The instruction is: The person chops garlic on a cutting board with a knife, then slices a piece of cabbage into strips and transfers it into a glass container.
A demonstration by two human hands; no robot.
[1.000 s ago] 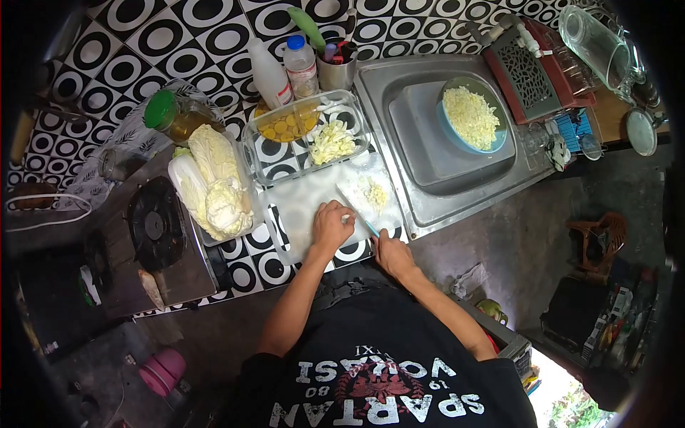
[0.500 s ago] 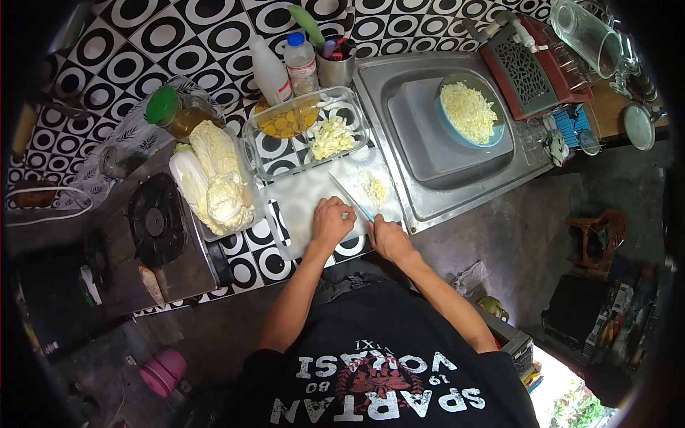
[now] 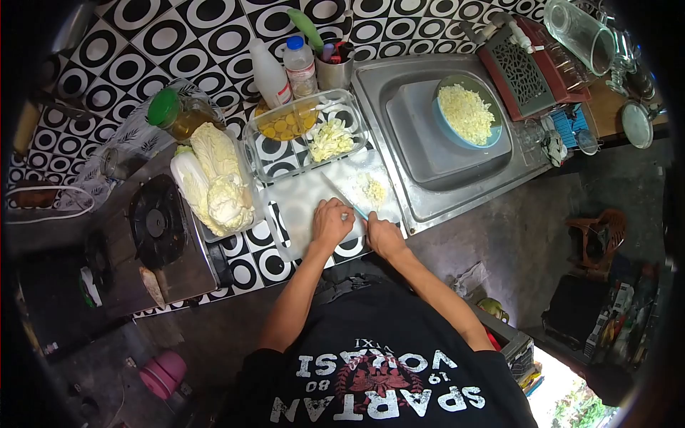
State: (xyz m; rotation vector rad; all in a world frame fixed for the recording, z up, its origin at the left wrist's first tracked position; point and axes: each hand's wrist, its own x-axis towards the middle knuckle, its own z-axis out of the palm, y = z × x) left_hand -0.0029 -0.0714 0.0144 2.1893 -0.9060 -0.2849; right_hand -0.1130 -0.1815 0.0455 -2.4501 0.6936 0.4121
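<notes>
My right hand (image 3: 385, 237) is wrapped round the blue handle of a knife (image 3: 342, 192), whose blade points up and left over a translucent cutting board (image 3: 296, 192). Beside the blade, my left hand (image 3: 333, 222) rests on the board with curled fingers; what they press on is hidden. A small pile of chopped pale pieces (image 3: 374, 191) lies right of the knife. Above the board, a clear rectangular container (image 3: 265, 173) stands near cut pale leaves (image 3: 332, 140). In the sink area, a blue bowl (image 3: 457, 135) holds many chopped pale pieces (image 3: 467, 113).
Whole cabbages and a cauliflower-like head (image 3: 228, 200) fill a tray at the left, next to a stove (image 3: 157, 221). Bottles (image 3: 301, 68) and a utensil cup (image 3: 335, 75) stand at the back. A steel sink (image 3: 421, 207) and a red rack (image 3: 524, 68) are at the right.
My right hand and the knife have shifted slightly left, bringing the blade closer to my left hand. My left hand has hardly moved.
</notes>
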